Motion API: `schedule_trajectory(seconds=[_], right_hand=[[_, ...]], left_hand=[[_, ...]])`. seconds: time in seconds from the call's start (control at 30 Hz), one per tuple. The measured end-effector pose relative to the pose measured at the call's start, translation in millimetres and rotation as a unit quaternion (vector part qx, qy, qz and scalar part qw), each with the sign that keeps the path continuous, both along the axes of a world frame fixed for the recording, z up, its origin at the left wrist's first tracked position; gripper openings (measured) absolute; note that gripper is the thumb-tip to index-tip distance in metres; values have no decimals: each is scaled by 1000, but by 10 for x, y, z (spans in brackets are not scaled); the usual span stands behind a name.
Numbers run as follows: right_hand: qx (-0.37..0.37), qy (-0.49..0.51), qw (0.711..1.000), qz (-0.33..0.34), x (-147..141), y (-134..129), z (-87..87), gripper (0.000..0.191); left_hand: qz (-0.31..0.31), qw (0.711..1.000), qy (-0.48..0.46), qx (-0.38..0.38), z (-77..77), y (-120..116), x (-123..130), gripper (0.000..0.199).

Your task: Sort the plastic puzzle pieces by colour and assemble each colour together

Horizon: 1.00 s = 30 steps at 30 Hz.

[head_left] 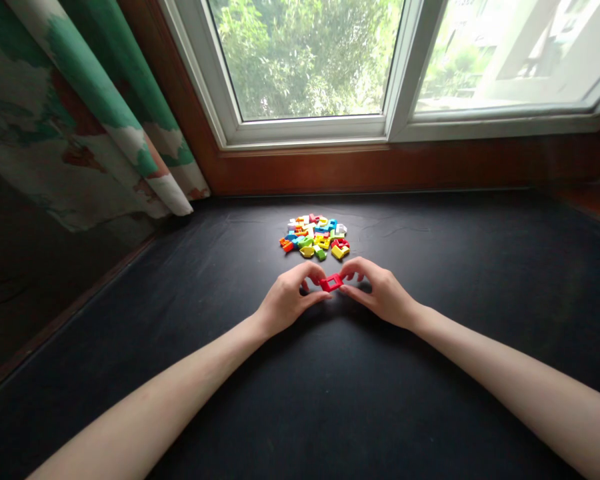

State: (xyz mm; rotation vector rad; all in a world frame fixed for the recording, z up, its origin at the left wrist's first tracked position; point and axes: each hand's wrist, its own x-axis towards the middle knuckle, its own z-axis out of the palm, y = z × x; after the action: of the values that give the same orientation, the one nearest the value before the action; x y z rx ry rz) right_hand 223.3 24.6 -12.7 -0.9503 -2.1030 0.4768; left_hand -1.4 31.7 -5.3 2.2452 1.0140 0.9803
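Note:
Between my two hands is a small red plastic piece (325,286) with a square opening in its middle. My left hand (291,293) pinches its left end with thumb and fingers, and my right hand (379,288) grips the right end. The piece is held a little tilted, close above the black surface. Just beyond my fingers lies a loose pile of colourful plastic pieces (307,252) in yellow, green, blue, orange, red and white. Whether the red piece is one part or several joined ones I cannot tell.
The black tabletop (300,400) stretches under both forearms to a brown wooden sill (300,170). Behind it stands a white-framed window (310,128). A patterned green and white curtain (105,140) hangs at the left, its lower edge near the tabletop.

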Motion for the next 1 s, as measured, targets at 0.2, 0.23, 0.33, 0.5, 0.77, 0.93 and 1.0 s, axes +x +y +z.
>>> schedule_trajectory(seconds=[0.2,0.23,0.33,0.5,0.77,0.93,1.0], right_hand=[[1,-7,1000,6,4,4,-1,9],[1,-9,1000,7,5,4,-2,8],[5,-14,1000,11,5,5,2,6],[10,-10,1000,20,4,0,19,5],[11,-5,1000,22,6,-3,12,5],[7,-9,1000,22,10,3,4,6],[9,-9,1000,20,12,7,1,6]], left_hand=[[-2,1000,-3,-15,-10,6,-7,24],[-2,1000,-6,-16,-11,9,-8,25],[0,1000,-13,-27,-9,15,-8,27],[1,999,-18,-37,1,10,1,29],[6,999,-15,-47,-3,-1,7,30],[5,999,-16,-48,-13,-1,8,29],[3,999,-17,-50,-14,-2,7,27]])
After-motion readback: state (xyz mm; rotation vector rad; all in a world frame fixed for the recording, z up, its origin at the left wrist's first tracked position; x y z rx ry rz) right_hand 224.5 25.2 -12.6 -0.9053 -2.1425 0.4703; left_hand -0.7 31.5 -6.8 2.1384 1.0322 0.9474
